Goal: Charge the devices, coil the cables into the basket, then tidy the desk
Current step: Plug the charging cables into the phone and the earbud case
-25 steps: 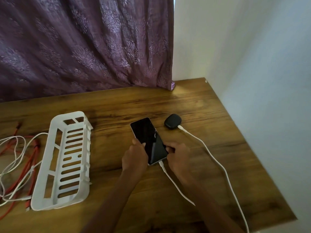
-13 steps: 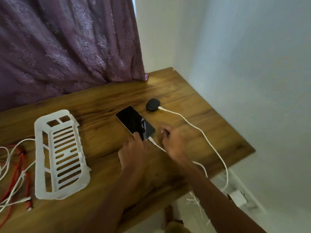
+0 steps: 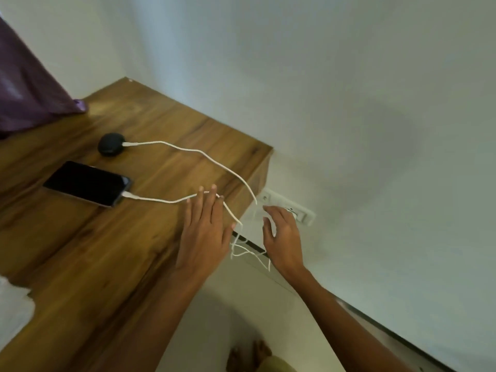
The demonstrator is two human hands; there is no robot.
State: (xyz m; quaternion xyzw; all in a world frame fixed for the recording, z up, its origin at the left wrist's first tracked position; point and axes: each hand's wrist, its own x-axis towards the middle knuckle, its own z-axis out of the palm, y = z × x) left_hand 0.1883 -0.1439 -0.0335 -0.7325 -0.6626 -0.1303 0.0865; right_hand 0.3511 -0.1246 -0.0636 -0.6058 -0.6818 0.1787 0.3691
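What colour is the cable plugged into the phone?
White; the cable runs from the phone across the desk, clearest in the head view.

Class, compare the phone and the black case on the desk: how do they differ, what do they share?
The phone is flat and rectangular; the black case is smaller and rounded. The phone lies nearer the camera; the case sits farther back. Both are dark and have white cables plugged in.
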